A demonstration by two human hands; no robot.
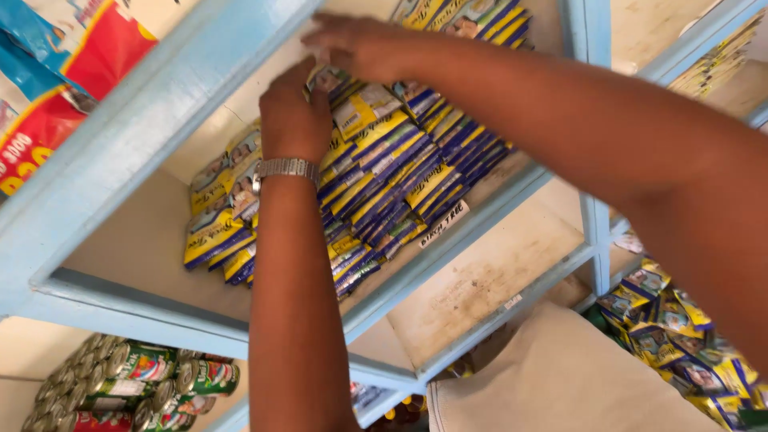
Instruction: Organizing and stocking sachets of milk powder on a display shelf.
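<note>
Both hands, left hand and right hand, lie loosely curled, fingers pressing the stacked sachets.

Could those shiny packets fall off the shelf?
Maybe. The yellow and blue packets lie in slanted, overlapping rows that reach the shelf's front edge, so a nudge might slide some off. Both the left hand and the right hand press on the top rows, which could shift.
</note>
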